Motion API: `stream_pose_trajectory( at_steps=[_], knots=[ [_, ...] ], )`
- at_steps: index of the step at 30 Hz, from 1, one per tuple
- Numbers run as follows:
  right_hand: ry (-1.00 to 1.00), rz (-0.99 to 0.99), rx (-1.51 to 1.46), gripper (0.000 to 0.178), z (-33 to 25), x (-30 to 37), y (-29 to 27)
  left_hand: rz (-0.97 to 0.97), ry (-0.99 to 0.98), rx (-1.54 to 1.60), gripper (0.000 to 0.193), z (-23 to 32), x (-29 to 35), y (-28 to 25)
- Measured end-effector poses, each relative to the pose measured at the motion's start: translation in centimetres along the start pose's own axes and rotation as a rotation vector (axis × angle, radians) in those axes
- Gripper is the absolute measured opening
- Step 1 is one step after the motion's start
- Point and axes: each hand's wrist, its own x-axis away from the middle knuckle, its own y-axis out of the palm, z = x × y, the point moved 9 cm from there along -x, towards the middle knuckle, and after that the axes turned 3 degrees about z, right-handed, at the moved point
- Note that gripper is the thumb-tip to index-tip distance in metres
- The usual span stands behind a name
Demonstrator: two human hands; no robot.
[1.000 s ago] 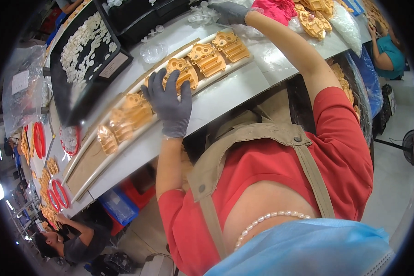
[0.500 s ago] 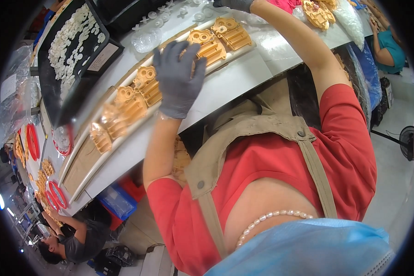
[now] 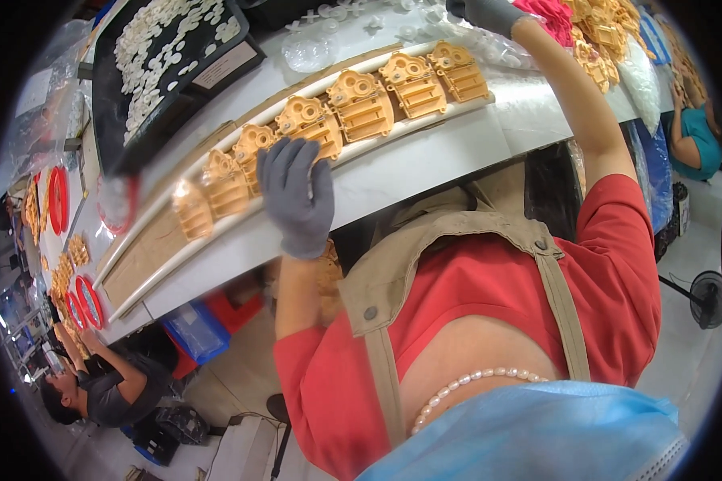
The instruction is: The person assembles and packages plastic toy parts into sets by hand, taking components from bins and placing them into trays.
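A row of several orange-yellow molded plastic parts, shaped like housings with round openings and ribbed bays, lies along two pale rails on the table. My left hand, in a grey glove, is at the near rail, in front of the middle of the row. Its fingers are stretched upward with the thumb apart, and they overlap a part's lower edge; whether they touch it I cannot tell. At the top edge, my right hand, also gloved in grey, is partly cut off beside clear plastic wrap. Its fingertips are mostly hidden.
A black bin of small white pieces stands at the far left. Clear plastic pieces lie behind the rails. More orange-yellow parts are heaped at the right, by a pink cloth. Other people sit nearby at both sides.
The view has shifted, with the row now further right in it. My left hand has drawn back from over the parts to the near rail. My right hand remains at the top edge.
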Motion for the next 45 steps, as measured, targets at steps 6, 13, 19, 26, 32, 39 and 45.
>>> stream_pose_trajectory(
  at_steps=[6, 13, 19, 26, 32, 39, 45],
  knots=[
    [0.015, 0.009, -0.461, 0.015, -12.7, -2.8, -1.2, 0.171, -0.100, -0.110, 0.018, -1.8, 3.8, -3.2],
    [-0.297, 0.108, -0.178, 0.012, -21.4, -5.6, 1.6, 0.270, -0.117, -0.039, 0.018, -2.1, 3.9, -3.6],
    [-0.471, 0.246, 0.119, 0.009, -24.0, -6.1, 2.5, 0.274, -0.103, -0.068, 0.018, -2.0, 4.3, -4.0],
    [-0.232, 0.067, 0.045, 0.010, -23.0, -7.9, 5.4, 0.290, -0.102, -0.054, 0.018, -2.2, 4.3, -4.2],
    [-0.131, 0.093, -0.417, 0.015, -17.7, -10.3, 9.0, 0.291, -0.098, -0.034, 0.018, -2.1, 3.9, -3.8],
    [0.210, -0.357, -1.616, 0.020, -18.1, -7.0, 8.1, 0.282, -0.114, -0.033, 0.023, -2.2, 4.4, -3.8],
    [0.187, -0.481, -1.688, 0.014, -13.9, -1.4, 2.6, 0.120, -0.009, 0.065, 0.024, 1.6, 2.2, -0.1]
  ],
)
